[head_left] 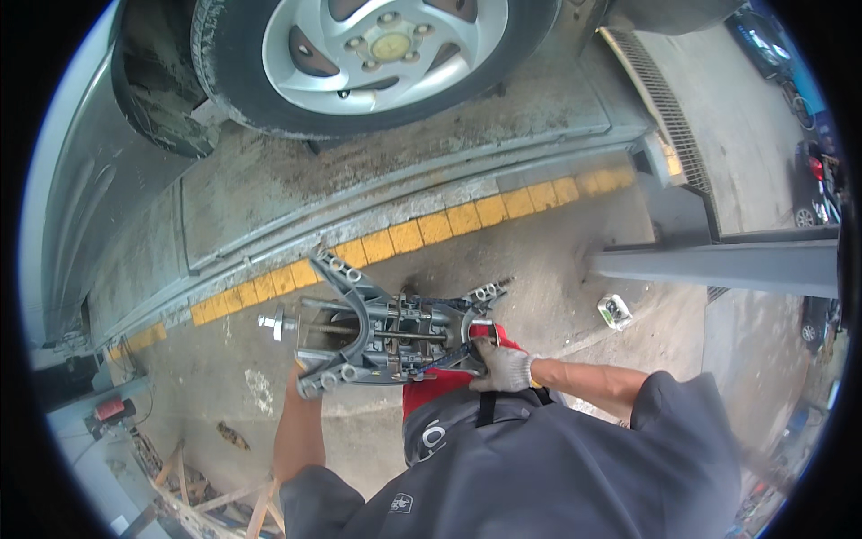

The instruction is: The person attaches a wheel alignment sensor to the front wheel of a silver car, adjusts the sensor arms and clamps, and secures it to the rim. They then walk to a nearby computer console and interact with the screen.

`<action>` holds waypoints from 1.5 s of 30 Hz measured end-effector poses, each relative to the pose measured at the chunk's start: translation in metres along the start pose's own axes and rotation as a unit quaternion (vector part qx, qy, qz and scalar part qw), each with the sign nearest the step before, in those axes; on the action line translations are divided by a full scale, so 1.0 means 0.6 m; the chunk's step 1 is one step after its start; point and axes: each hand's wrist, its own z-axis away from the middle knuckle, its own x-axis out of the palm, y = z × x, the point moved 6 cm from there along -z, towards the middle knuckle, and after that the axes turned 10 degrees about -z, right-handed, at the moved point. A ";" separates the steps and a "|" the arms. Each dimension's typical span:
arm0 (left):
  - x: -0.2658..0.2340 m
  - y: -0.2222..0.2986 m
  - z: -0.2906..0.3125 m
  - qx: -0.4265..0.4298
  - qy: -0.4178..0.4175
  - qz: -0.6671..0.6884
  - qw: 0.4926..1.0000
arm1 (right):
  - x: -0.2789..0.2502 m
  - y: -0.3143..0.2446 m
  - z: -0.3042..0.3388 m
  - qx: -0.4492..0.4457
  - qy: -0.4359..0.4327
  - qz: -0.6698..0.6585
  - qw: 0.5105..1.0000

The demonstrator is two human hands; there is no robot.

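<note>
A grey metal tool with forked, curved jaws and a central rod, which looks like a coil spring compressor, is held crosswise in front of my waist. Its bright hexagonal end points left. My right hand, in a light grey glove, grips its right end beside a red cloth or garment part. Under the tool's left end is my left hand, mostly hidden behind a jaw; its fingers do not show, but it bears that end.
Ahead, a car wheel stands on a grey lift platform edged with yellow blocks. A grey post juts in at right, near a small white container on the floor. Wooden pieces lie lower left.
</note>
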 end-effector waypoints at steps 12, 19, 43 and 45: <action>0.106 0.177 -0.247 0.010 -0.067 -0.081 0.994 | -0.018 -0.162 -0.062 0.012 0.208 -0.352 0.912; 0.111 0.204 -0.296 0.013 -0.065 -0.052 0.996 | -0.038 -0.222 -0.108 0.048 0.289 -0.311 0.904; 0.212 -0.030 -0.048 -0.036 -0.237 0.128 0.962 | -0.028 -0.321 -0.134 0.136 0.201 -0.546 0.802; 0.220 -0.020 -0.053 -0.017 -0.234 0.139 0.962 | -0.025 -0.326 -0.137 0.133 0.193 -0.559 0.795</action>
